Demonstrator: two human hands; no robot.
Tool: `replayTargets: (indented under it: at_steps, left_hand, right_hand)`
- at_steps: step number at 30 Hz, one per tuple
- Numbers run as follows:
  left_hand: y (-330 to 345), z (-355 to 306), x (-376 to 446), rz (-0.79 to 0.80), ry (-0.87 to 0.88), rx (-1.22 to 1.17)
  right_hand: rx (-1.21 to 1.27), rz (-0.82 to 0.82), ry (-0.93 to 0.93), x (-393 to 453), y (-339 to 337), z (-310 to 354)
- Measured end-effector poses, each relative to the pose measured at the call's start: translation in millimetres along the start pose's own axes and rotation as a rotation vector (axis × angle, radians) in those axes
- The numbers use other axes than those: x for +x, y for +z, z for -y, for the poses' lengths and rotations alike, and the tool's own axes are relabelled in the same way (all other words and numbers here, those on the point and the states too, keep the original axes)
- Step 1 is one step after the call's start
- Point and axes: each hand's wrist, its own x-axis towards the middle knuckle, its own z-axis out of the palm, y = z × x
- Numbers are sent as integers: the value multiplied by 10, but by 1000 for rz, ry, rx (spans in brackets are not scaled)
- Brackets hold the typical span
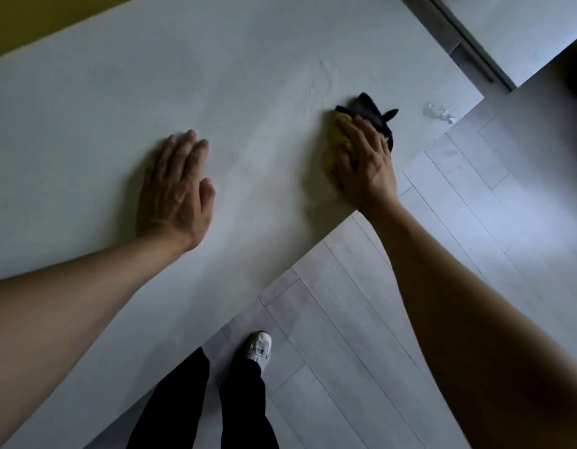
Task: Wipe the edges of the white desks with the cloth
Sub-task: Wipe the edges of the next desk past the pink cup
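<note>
I had my right hand (365, 157) pressed flat on the cloth (371, 119), near the tabletop (86, 108) edge, so the wiping step was in hand. My left hand (175, 186) lay released, flat, well apart. Next, I judged, the cloth must slide along the edge.

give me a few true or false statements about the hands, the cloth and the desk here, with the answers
1. The right hand presses the cloth onto the white desk. True.
2. The left hand holds a spray bottle. False: it lies flat on the desk, holding nothing.
3. The cloth is all white. False: it is black and yellow.
4. A small crumpled clear scrap lies near the desk's corner, beyond the cloth. True.
5. The cloth lies on the floor. False: it is on the desk.
</note>
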Motion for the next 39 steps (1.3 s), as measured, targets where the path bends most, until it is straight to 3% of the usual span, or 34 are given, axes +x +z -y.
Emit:
replayTargets:
  at_steps: [5,11,16,23,28,32,35,39]
  left_hand:
    - [-29,-8,5,-13,8,3]
    - [-7,-11,28,-68,27,6]
    - [3,-2,36,-60,34,0]
    - [7,23,30,-36,22,15]
    - [-4,15,16,-43,15,7]
    - [6,-4,26,-51,2,-7]
    - [0,2,20,-61,-42,-11]
    - [-8,9,25,-63,-61,-10]
  right_hand:
    - [40,-19,145,-195,103,345]
    - [152,157,-189,-1109,335,1358]
    - [134,299,-475,-827,220,863]
    - [31,1,-27,324,-58,-347]
    - [-8,-29,184,382,38,-141]
    - [97,49,-74,-97,238,543]
    - [132,229,-363,-388,375,1086]
    - [95,359,-565,-219,380,1018]
